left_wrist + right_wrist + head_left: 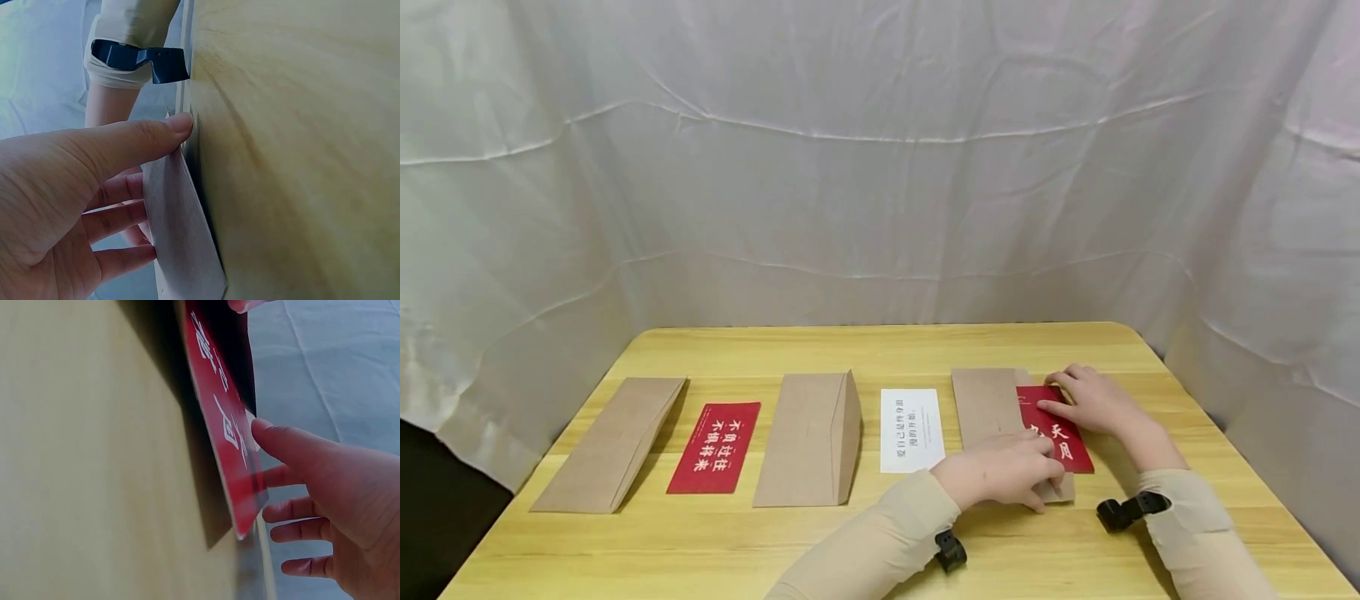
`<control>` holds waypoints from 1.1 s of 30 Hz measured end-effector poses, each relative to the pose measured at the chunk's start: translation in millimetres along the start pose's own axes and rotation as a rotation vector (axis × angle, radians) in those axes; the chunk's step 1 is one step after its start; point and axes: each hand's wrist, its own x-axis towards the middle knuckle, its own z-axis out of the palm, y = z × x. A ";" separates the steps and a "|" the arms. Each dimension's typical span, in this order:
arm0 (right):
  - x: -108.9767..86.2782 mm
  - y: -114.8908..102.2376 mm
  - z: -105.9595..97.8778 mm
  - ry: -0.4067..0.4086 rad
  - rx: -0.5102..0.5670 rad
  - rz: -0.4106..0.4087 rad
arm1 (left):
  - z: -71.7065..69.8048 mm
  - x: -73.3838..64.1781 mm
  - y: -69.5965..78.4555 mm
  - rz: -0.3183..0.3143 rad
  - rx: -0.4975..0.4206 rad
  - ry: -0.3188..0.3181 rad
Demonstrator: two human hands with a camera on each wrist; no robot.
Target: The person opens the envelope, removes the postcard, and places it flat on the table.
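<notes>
The right-hand brown envelope [987,400] lies with its mouth facing right, and a red card [1070,437] with white Chinese characters sits partly inside it. My left hand [1003,471] grips the envelope at its near edge; in the left wrist view the thumb lies over the edge of the brown paper [181,237], with fingertips against its face. My right hand [1093,400] pinches the card near its far outer end. The right wrist view shows that card [228,434] tilted, its outer end lifted off the table. The card's inner part is hidden in the envelope.
Left of the hands lie a white card [912,429] with black characters, a middle brown envelope [797,442], another red card [715,447] and a far-left brown envelope [602,446]. All rest on the wooden table [700,550]. A pale curtain [880,208] hangs behind.
</notes>
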 end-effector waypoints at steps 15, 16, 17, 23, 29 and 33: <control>1.0 2.5 4.5 -0.015 0.030 0.016 | 1.6 1.3 0.3 -0.008 -0.003 0.010; 0.9 2.5 3.8 -0.010 0.030 0.016 | 1.8 1.2 0.1 -0.007 -0.001 0.012; 0.7 2.3 2.8 -0.006 0.031 0.014 | 2.0 1.3 0.1 -0.006 0.002 0.013; -1.1 -2.3 -5.0 0.006 0.026 0.020 | 1.6 0.7 -0.2 0.000 0.014 0.018; -3.8 -6.2 -13.6 0.019 -0.010 0.020 | 1.4 0.2 -0.6 0.006 0.035 0.024; -5.5 -4.9 -17.0 0.037 -0.025 0.015 | 1.4 0.1 -0.7 0.010 0.044 0.024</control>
